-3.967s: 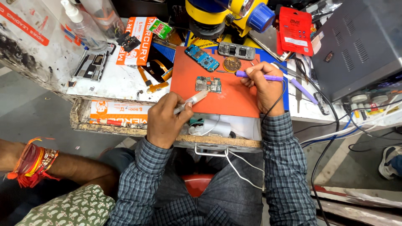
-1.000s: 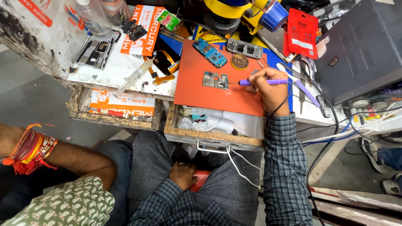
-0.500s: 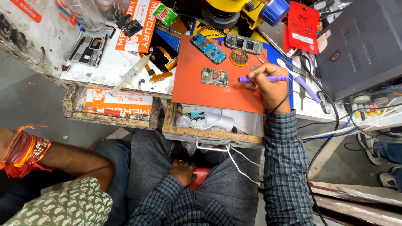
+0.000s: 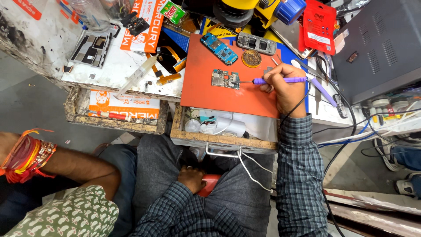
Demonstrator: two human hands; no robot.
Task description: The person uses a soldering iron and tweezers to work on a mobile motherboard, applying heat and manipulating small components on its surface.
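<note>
My right hand (image 4: 283, 85) grips a purple soldering iron (image 4: 280, 80), its tip touching a small circuit board (image 4: 225, 79) that lies on an orange work mat (image 4: 206, 94). My left hand (image 4: 192, 178) is down in my lap between my thighs, fingers curled against a red object (image 4: 209, 184); I cannot tell whether it grips it. A blue circuit board (image 4: 219, 48) and a grey phone frame (image 4: 257, 43) lie at the far edge of the mat, next to a round tin of brass wool (image 4: 251, 58).
A syringe (image 4: 136, 76) lies on the white bench left of the mat. Two open wooden drawers (image 4: 219, 138) hang below the bench. A grey box (image 4: 377, 44) stands at right with cables. Another person's arm with red bracelets (image 4: 30, 156) reaches in at lower left.
My left hand left the mat and dropped into my lap, leaving the syringe on the bench. The right hand stays on the iron at the board.
</note>
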